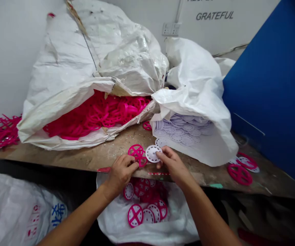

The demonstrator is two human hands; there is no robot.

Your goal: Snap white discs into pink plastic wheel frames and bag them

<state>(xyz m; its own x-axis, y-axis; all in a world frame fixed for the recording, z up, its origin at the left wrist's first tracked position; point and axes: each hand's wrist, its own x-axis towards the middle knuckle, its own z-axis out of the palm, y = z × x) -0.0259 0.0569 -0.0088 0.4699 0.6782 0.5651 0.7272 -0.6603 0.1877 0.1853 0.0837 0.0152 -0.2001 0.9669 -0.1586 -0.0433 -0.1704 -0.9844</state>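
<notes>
My right hand (174, 164) pinches a white slotted plastic disc (152, 149) between thumb and fingers, above the front part of the table. Close to its left, my left hand (121, 171) is closed at the edge of pink spoked plastic wheels (136, 146); two of these overlap there. The thumb and index finger meet at the rim of the lower one. Just behind the held disc lies another white disc (160, 141), at the mouth of a sack. Below the table edge, an open white bag (173, 222) holds pink wheels joined with white discs (135, 216).
A large woven sack (60, 102) spills open with pink wheels (106, 112). Right of it, a white sack (214, 143) contains white discs (183, 130). Loose pink wheels (239, 175) lie on the table (91, 159) beside a blue panel (270, 95). Pink pieces (2, 133) are heaped left.
</notes>
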